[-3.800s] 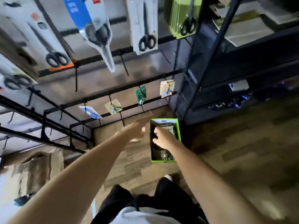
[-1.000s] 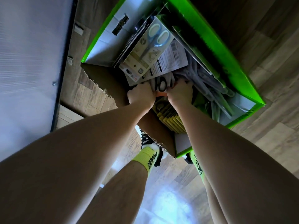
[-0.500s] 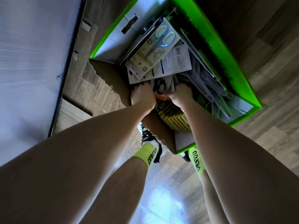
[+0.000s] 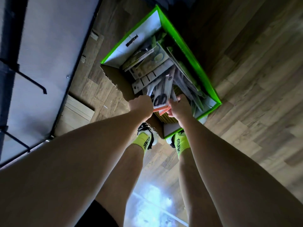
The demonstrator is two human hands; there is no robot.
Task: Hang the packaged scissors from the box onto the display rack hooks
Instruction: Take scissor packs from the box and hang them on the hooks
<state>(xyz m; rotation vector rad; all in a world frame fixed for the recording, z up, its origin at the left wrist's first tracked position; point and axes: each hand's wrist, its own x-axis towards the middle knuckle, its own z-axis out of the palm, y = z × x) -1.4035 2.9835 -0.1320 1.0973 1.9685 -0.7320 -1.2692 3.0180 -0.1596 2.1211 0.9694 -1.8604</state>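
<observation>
Wood-plank floor (image 4: 246,79), shot from the head cam looking straight down past both bare forearms. Green-rimmed box (image 4: 188,46) sits open on the floor, white inner walls, brown cardboard flap (image 4: 114,79) folded out at its left side with a ragged torn edge. Box is packed with carded scissors, most leaning at angles; motion blur kills the print on the cards. Stack of yellow-edged packs (image 4: 167,118) stands along the near wall of the box.

Left hand (image 4: 141,104) and right hand (image 4: 179,107) are both at the near end of the box, clamped on the same scissors pack (image 4: 161,95): clear blister, black handle loops showing, orange strip along its near edge. Left hand pinches the left side of that edge, right hand the right side, fingers curled round it. Pack is tilted, far end down among the other packs, near end raised above the yellow-edged stack. Whether it is fully clear of its neighbours, cannot tell.

Display rack (image 4: 41,54) runs along the left edge of the view: pale backing panel in a dark frame, with black hooks (image 4: 32,81) sticking out. Both visible hooks are bare. A pale board (image 4: 77,110) lies on the floor at the rack's base.

Person's feet (image 4: 147,133) are planted just at the box's near corner, white shoes with black laces, neon-yellow socks with black lettering.
</observation>
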